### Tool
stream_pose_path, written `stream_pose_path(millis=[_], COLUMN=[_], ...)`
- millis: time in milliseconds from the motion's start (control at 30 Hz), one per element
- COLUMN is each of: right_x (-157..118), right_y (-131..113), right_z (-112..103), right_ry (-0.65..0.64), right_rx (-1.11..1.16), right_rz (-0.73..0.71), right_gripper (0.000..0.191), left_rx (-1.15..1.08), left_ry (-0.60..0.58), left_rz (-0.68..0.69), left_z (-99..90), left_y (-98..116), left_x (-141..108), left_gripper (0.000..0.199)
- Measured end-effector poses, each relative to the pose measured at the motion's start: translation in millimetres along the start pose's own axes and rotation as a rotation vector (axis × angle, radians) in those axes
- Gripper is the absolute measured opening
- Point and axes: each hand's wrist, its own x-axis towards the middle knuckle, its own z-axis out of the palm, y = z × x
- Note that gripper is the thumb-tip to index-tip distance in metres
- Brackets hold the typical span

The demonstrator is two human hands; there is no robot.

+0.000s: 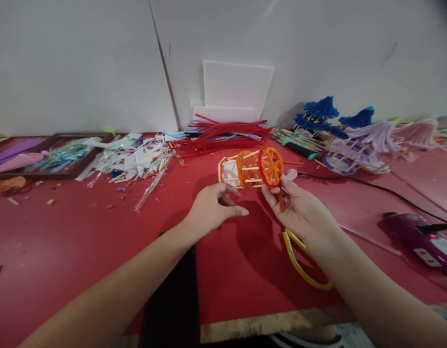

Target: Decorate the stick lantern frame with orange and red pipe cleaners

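While the orange frame (249, 170) is held sideways above the table (241, 290), its red-rimmed end is gripped by the right hand (292, 200), and an orange strip (281, 203) hangs by the same fingers. The grip of the left hand (218, 205) is loosely curled, with thumb and fingers apart, beneath the pale end (whether a fingertip touches it cannot be told). The step in hand is judged to be a turning or steadying of the frame; a light hold would be called for, since the thin sticks could be bent. A yellow loop (292, 261) lies near the right wrist; farther back, red stems (223, 131) and paper scraps (143, 155) are heaped.
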Motion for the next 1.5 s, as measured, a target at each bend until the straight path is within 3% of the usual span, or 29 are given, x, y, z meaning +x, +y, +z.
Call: stream_pose_path(millis=[233, 333, 567, 700, 800, 933, 1067, 1200, 1500], right_x=[2.9, 4.3, 0.3, 0.6, 2.1, 1.5, -3.6, -7.7, -8.4], right_y=[-0.4, -0.5, 0.4, 1.8, 3.3, 4.5, 4.4, 4.6, 10.5], right_z=[-3.9, -6.2, -1.3, -3.0, -6.4, -7.0, -1.7, 2.2, -0.8], right_ry=[-0.042, -0.086, -0.028, -0.074, -0.123, -0.129, -0.095, -0.035, -0.065], right_rx=[-0.001, -0.011, -0.022, -0.032, -0.03, -0.036, 0.0, 0.012, 0.008], right_rz=[-0.002, -0.002, -0.018, -0.021, -0.009, -0.009, -0.017, -0.002, 0.001], right_gripper=[0.026, 0.022, 0.025, 0.018, 0.016, 0.017, 0.02, 0.025, 0.019], left_rx=[0.303, 0.4, 0.586, 0.557, 0.479, 0.669, 0.628, 0.479, -0.032], left_ry=[0.012, 0.023, -0.012, 0.045, 0.145, 0.126, 0.238, 0.281, 0.268], left_rz=[0.206, 0.282, 0.462, 0.481, 0.496, 0.754, 0.922, 0.843, 0.228], left_z=[2.9, 4.3, 5.3, 6.0, 5.2, -0.4, -3.4, 0.5, 9.7], left_y=[-2.7, -1.7, -0.3, 0.5, 0.8, -3.7, -11.5, -10.9, 7.8], left_x=[5.0, 4.9, -1.1, -5.3, -6.4, -3.6, 1.8, 2.8, -9.1], left_gripper=[0.013, 0.015, 0.015, 0.01, 0.022, 0.019, 0.022, 0.023, 0.01])
